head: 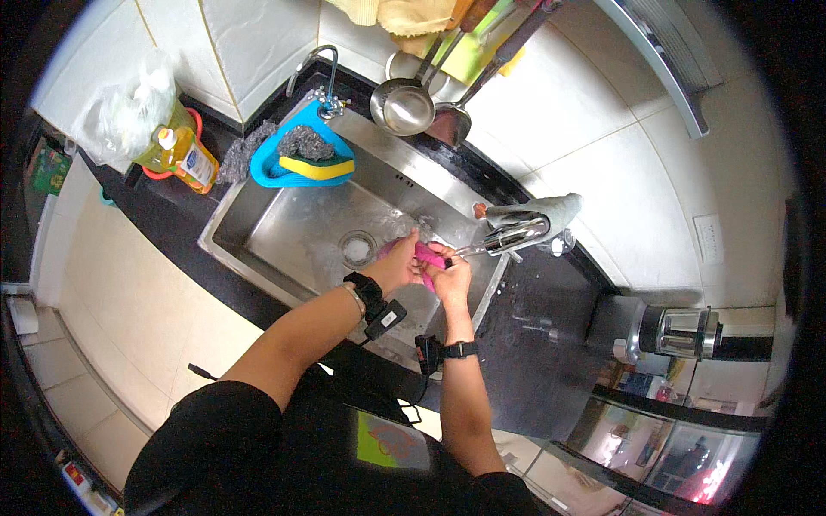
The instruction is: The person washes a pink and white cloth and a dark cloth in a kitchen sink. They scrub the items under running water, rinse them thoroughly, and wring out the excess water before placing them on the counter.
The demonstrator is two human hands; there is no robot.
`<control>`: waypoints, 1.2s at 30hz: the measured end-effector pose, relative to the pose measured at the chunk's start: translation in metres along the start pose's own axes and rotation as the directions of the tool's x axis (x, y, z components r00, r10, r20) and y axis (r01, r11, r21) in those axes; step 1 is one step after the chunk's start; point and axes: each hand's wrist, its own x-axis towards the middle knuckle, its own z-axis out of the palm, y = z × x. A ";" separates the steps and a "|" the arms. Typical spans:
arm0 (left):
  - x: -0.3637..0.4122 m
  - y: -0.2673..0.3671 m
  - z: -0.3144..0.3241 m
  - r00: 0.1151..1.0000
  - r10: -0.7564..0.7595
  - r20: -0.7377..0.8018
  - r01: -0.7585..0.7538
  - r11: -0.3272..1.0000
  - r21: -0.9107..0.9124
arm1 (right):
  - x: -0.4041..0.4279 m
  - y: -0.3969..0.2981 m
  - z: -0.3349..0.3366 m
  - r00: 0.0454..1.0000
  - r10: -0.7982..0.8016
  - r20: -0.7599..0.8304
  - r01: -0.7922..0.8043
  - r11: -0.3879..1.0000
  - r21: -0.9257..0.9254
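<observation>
A bright pink cloth (pixel 426 255) is held between both hands over the right part of a stainless steel sink (pixel 293 222). My left hand (pixel 401 259) grips its left side, with some pink showing beyond the fingers. My right hand (pixel 450 274) is closed on the cloth's right end, close to the spout of the chrome faucet (pixel 516 236). A small dark piece shows at the right fingers; I cannot tell what it is. A grey cloth (pixel 561 205) is draped over the faucet. The round drain (pixel 358 249) lies just left of my hands.
A blue corner caddy (pixel 264 164) holds a yellow sponge (pixel 308 169) and a steel scourer (pixel 304 143). Dish soap (pixel 193 161) stands on the black counter (pixel 535 361) at the left. Ladles (pixel 403 108) hang behind the sink; a blender (pixel 681 332) stands at the right.
</observation>
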 end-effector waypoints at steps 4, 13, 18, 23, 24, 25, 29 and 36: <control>0.041 -0.001 -0.015 0.927 0.067 0.370 0.076 0.930 -0.360 | -0.011 -0.016 0.016 0.983 -0.178 -0.038 0.163 0.952 -0.259; 0.019 -0.018 -0.027 0.266 0.595 0.759 -0.908 -0.109 0.404 | -0.013 -0.004 0.014 0.991 0.042 -0.128 -0.027 0.993 0.112; 0.061 -0.028 -0.023 0.383 0.627 0.678 -0.885 0.038 0.465 | -0.006 0.009 0.015 0.924 -0.274 -0.265 0.201 0.941 -0.271; 0.028 -0.033 0.028 0.942 0.267 0.206 -0.216 0.947 -0.239 | 0.006 0.044 -0.007 0.926 -0.201 -0.320 0.007 0.856 -0.518; 0.022 -0.028 0.028 0.949 0.289 0.128 -0.257 0.941 -0.220 | 0.006 0.039 -0.005 0.938 -0.131 -0.322 -0.065 0.844 -0.533; 0.005 -0.025 0.034 0.950 0.282 0.132 -0.250 0.944 -0.216 | 0.005 0.040 -0.012 0.935 -0.050 -0.351 -0.161 0.822 -0.546; -0.008 -0.008 0.017 0.971 0.198 0.131 -0.141 0.925 -0.352 | -0.002 0.006 0.001 0.966 -0.127 -0.226 0.072 0.969 -0.237; 0.006 -0.017 -0.001 0.813 0.200 0.547 0.014 0.933 -0.361 | -0.009 -0.018 0.027 0.971 -0.173 -0.167 0.143 0.974 -0.177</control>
